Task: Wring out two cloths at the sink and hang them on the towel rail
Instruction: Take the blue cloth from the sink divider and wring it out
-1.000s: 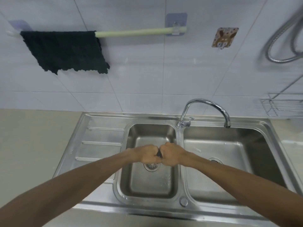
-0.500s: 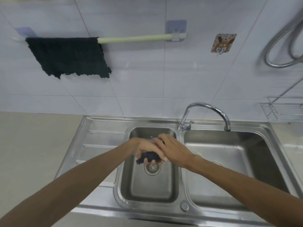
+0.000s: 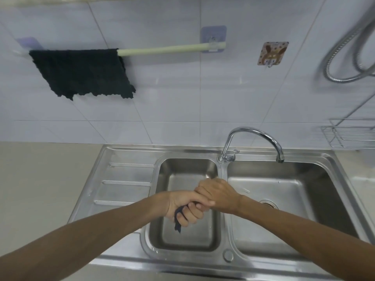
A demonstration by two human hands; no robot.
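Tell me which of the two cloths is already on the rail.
The black cloth, spread over the rail's left end. The dark blue cloth is bunched in the left hand above the small basin.

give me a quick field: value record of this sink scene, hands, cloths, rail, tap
left hand: fist shut on dark cloth, a tail hanging below
right hand: clasped over the left hand's fingers
position: both above the small left basin
hung cloth: dark, draped on left part of towel rail
rail space: right part bare
tap: spout over the right basin, no water visible
remaining: held cloth not yet hung
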